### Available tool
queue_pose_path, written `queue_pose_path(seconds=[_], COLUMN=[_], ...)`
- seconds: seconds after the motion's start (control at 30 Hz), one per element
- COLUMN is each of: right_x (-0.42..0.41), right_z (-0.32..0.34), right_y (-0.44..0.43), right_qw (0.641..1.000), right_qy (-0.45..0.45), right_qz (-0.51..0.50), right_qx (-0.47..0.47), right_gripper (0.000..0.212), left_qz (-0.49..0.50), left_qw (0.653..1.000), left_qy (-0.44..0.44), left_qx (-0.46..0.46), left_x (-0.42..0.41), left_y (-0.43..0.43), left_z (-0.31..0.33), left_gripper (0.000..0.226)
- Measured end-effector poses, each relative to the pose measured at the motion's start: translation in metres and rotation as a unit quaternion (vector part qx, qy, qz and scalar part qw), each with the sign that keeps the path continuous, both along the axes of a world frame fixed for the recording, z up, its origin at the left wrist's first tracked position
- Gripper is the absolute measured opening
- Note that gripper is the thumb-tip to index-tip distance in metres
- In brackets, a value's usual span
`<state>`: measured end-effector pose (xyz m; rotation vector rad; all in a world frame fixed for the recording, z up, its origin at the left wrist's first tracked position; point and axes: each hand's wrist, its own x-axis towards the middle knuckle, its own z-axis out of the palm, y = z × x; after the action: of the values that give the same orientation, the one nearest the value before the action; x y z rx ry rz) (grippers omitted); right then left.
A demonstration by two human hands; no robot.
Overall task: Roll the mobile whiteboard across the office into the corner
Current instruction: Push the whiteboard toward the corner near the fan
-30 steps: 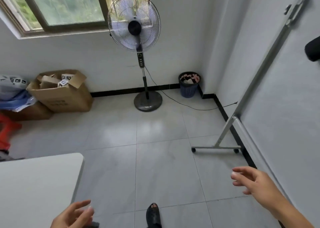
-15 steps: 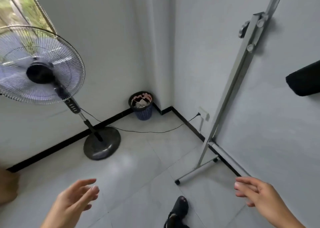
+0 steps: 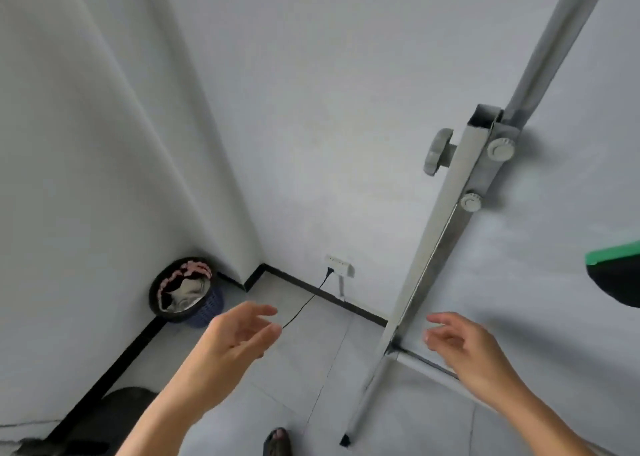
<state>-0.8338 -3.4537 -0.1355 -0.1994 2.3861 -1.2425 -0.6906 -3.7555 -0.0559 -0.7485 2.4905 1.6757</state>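
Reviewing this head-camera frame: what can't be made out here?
- Whiteboard stand: its top runs off the upper edge; only one foot shows.
- Green and black object: cut by the right edge, unidentifiable.
- Bin contents: too small to name.
- Cable: its lower end is hidden behind the left hand.

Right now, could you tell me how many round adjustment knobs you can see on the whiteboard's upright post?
3. One large knob sticks out on the post's left side, one sits on the bracket near the top, and one lies just below it. Others may be hidden behind the frame.
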Motion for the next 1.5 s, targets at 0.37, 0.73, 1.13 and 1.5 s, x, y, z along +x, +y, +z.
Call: queue_pose_path(seconds=[0.37, 0.73, 1.13, 1.5], right_x=[0.001, 0.013, 0.103, 0.235], right_z=[0.01, 0.015, 0.003, -0.001], right_y=[-0.099, -0.146, -0.215, -0.287], right_qw=[0.967, 0.924, 0.897, 0.914], right_qy=[0.026, 0.057, 0.203, 0.222], right_qz=[-0.246, -0.364, -0.317, -0.236], right_qx=[0.057, 0.102, 0.233, 0.245], right_gripper=[0.049, 0.049, 0.036, 0.032], left_qz=[-0.425, -0.582, -0.536, -0.461], left_qw=[0.897, 0.795, 0.819, 0.862], left_qy=[0.097, 0.135, 0.19, 0.188], left_qx=[0.068, 0.102, 0.082, 0.096], left_x=[-0.242, -0.256, -0.135, 0.02], left_y=[0.036, 0.075, -0.011, -0.098], left_z=[0.028, 0.035, 0.029, 0.024], left_gripper=[0.066, 0.032, 0.032, 0.02])
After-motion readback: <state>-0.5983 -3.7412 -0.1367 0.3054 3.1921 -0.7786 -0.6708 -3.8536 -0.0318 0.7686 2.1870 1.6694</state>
